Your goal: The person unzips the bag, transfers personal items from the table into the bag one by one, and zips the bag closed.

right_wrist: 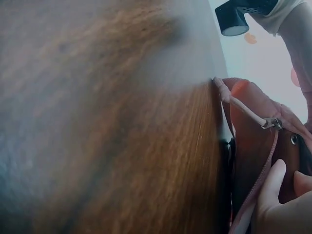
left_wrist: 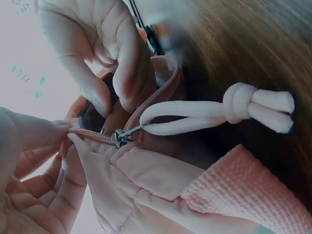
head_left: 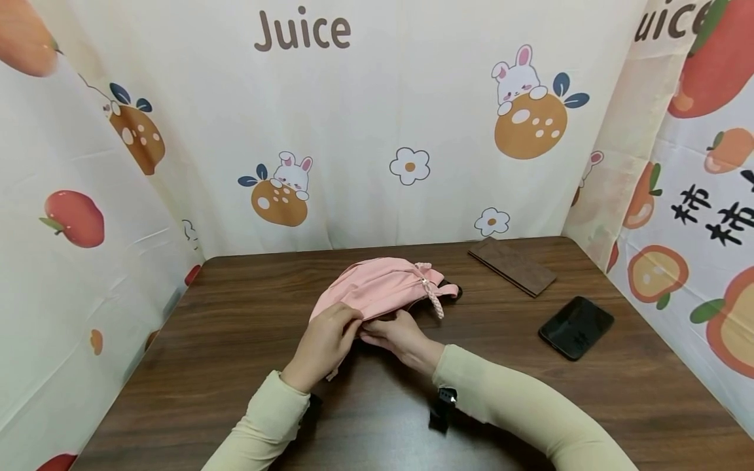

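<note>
A pink zippered bag (head_left: 377, 288) lies on the table in front of me, its mouth towards me. My left hand (head_left: 324, 343) pinches the edge of the opening, close to the metal zip slider (left_wrist: 119, 138) with its pale cord pull (left_wrist: 187, 117). My right hand (head_left: 403, 337) reaches into the unzipped mouth, thumb and fingers bent inwards. Around those fingers, inside the bag, show a dark smooth surface (left_wrist: 92, 116) and a brown surface (right_wrist: 247, 161). The bag partly hides the right fingertips, and I cannot tell whether they hold something.
To the right on the wooden table (head_left: 235, 353) lies a black phone (head_left: 576, 328). Behind it, near the back edge, is a flat brown folded item (head_left: 511, 267). A braided cord (head_left: 432, 297) hangs at the bag's right end. Printed curtains (head_left: 365, 118) stand behind and at both sides.
</note>
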Demonstrator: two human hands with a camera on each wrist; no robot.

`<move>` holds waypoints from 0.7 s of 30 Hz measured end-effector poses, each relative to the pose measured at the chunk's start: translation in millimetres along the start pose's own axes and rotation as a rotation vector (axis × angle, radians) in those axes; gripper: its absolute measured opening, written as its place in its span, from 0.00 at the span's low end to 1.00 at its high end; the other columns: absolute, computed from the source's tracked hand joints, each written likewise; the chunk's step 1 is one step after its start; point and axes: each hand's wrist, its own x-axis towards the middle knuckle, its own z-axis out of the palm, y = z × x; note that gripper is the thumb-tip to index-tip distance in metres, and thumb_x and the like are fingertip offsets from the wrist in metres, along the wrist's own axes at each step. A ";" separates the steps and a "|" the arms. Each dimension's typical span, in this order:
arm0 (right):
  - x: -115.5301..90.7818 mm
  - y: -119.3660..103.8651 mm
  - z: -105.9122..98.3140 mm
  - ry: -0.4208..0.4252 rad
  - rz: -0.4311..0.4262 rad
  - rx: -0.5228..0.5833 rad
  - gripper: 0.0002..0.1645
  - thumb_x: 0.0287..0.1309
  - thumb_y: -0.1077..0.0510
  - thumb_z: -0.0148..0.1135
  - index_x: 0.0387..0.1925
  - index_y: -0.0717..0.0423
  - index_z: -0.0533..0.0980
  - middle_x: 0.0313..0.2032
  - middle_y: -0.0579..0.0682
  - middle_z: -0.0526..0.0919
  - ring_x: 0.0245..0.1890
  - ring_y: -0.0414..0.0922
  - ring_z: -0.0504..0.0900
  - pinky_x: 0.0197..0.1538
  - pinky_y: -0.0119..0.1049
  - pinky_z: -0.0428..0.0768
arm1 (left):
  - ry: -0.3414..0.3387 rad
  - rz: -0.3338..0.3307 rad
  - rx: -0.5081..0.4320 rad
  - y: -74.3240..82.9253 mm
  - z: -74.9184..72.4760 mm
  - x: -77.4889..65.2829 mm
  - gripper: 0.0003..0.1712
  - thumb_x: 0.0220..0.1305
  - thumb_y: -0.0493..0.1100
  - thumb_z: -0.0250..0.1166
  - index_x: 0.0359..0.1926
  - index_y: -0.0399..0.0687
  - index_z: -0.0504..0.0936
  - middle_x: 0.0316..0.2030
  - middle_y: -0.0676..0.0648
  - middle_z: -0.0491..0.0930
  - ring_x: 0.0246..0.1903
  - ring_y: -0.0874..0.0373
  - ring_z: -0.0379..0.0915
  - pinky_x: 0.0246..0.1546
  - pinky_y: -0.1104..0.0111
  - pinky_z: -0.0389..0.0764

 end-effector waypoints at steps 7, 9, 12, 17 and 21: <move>1.6 0.4 3.2 0.039 -0.010 -0.012 0.20 0.59 0.74 0.58 0.53 0.77 0.68 0.36 0.54 0.81 0.34 0.42 0.84 0.47 0.38 0.84 | 0.022 0.034 0.017 0.7 1.5 -0.2 0.04 0.57 0.32 0.69 0.34 0.43 0.84 0.32 0.51 0.82 0.34 0.59 0.80 0.39 0.66 0.81; 1.5 1.1 4.7 0.053 -0.007 -0.016 0.20 0.58 0.74 0.58 0.52 0.77 0.68 0.35 0.54 0.81 0.33 0.42 0.84 0.46 0.38 0.85 | 0.025 0.040 0.015 0.6 2.4 -0.3 0.04 0.57 0.32 0.69 0.34 0.43 0.83 0.32 0.51 0.82 0.34 0.58 0.80 0.39 0.66 0.81; 1.3 2.9 7.0 0.063 -0.009 -0.030 0.20 0.58 0.74 0.58 0.53 0.77 0.68 0.35 0.54 0.82 0.33 0.42 0.83 0.44 0.37 0.85 | 0.022 0.041 0.014 0.4 3.2 -0.5 0.04 0.57 0.32 0.68 0.34 0.43 0.83 0.32 0.50 0.81 0.34 0.58 0.80 0.39 0.65 0.81; 2.3 4.7 9.4 0.081 0.010 -0.049 0.19 0.59 0.73 0.58 0.52 0.76 0.70 0.32 0.52 0.84 0.31 0.41 0.84 0.42 0.35 0.85 | 0.004 0.017 0.014 0.6 2.2 -1.1 0.04 0.57 0.32 0.68 0.34 0.44 0.84 0.32 0.51 0.82 0.34 0.58 0.80 0.39 0.65 0.81; 2.2 4.6 8.5 0.084 0.024 -0.067 0.18 0.59 0.72 0.59 0.51 0.74 0.70 0.30 0.51 0.84 0.30 0.41 0.84 0.40 0.33 0.85 | -0.026 -0.019 0.007 0.9 0.5 -0.6 0.04 0.58 0.33 0.69 0.34 0.45 0.84 0.32 0.52 0.82 0.34 0.59 0.80 0.39 0.66 0.81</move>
